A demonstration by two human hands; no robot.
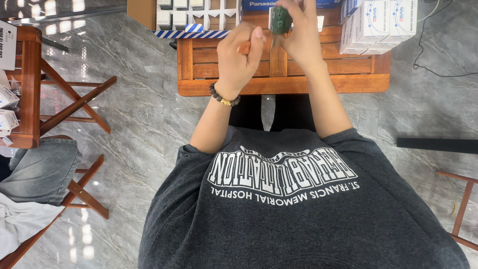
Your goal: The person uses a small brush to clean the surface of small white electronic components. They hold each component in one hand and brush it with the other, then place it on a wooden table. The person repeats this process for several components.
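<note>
Dark shirt (pixel 298 209) nearest. Right hand (pixel 298 35) pinching a small green part (pixel 280 20), held above the far worktop (pixel 284 84); left hand (pixel 239 57) fisted around an orange handle (pixel 244 48) just beside. Likely light, rigid, best gripped by its sides. White boxes (pixel 378 25) far right.

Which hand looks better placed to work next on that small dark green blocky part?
Probably the left hand: it is fisted round an orange-brown handle right beside the small dark green blocky part. The right hand is busy, its fingers gripping that part above the slatted wooden table.
</note>
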